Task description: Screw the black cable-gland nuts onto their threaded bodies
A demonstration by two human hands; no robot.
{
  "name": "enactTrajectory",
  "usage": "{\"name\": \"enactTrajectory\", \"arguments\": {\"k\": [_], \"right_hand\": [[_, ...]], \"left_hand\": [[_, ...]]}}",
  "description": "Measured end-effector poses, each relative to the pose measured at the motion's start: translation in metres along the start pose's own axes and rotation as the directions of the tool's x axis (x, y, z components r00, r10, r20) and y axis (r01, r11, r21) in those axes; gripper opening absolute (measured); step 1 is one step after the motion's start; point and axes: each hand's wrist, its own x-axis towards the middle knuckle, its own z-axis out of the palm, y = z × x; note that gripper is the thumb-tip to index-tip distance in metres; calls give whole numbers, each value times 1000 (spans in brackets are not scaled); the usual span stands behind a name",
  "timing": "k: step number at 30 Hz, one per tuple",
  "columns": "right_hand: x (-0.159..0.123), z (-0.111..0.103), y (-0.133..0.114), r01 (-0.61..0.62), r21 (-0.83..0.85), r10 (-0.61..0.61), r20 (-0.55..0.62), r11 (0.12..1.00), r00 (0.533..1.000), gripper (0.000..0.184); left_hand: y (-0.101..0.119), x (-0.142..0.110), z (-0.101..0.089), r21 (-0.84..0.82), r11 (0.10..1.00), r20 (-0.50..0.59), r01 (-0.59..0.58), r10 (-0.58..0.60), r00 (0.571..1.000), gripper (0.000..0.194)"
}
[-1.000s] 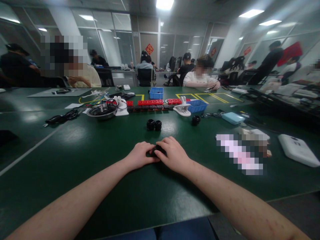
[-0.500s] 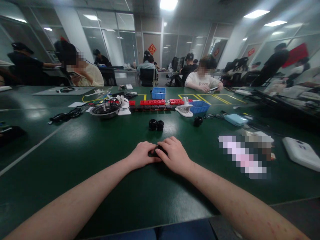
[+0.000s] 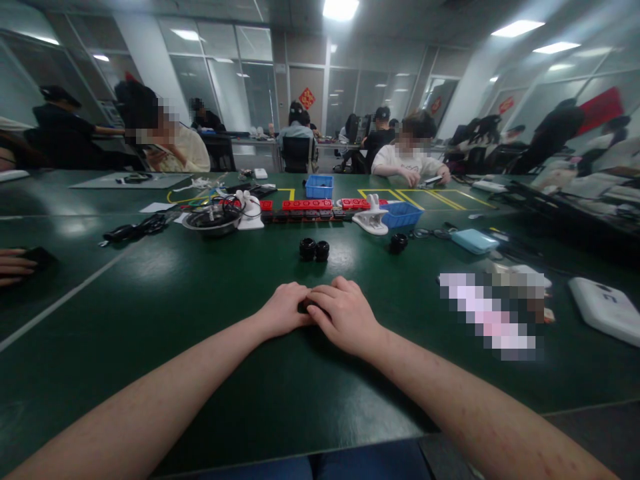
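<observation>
My left hand (image 3: 285, 310) and my right hand (image 3: 345, 312) meet over the green table, fingers curled and closed together. Between them a small black object (image 3: 305, 305) shows as a dark patch; the fingers cover nearly all of it, so its kind cannot be made out. The right fingers lie over its top and reach the left fingertips. Beyond my hands stand two black, round, ribbed parts (image 3: 315, 250), side by side and touching. A similar black part (image 3: 398, 243) sits farther right.
Behind are red socket strips (image 3: 307, 204), blue bins (image 3: 319, 186), a white clip stand (image 3: 371, 217) and a metal bowl (image 3: 213, 220) with cables. A light-blue case (image 3: 474, 241) and white box (image 3: 605, 310) lie right. Another person's hand (image 3: 17, 265) is at far left. People sit opposite.
My right hand has shifted slightly left and its fingers now cover more of the black object. Another person's hand has appeared at the left edge. The view has shifted slightly.
</observation>
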Motion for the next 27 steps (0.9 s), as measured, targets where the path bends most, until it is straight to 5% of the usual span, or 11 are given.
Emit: {"name": "enactTrajectory", "arguments": {"k": [11, 27], "right_hand": [[-4, -2, -3, 144, 56, -146, 32, 988, 989, 30], [3, -1, 38, -170, -8, 170, 80, 985, 982, 47]], "left_hand": [[3, 0, -3, -31, 1000, 13, 1, -1, 1000, 14], [2, -1, -8, -111, 994, 33, -15, 19, 999, 36]]}}
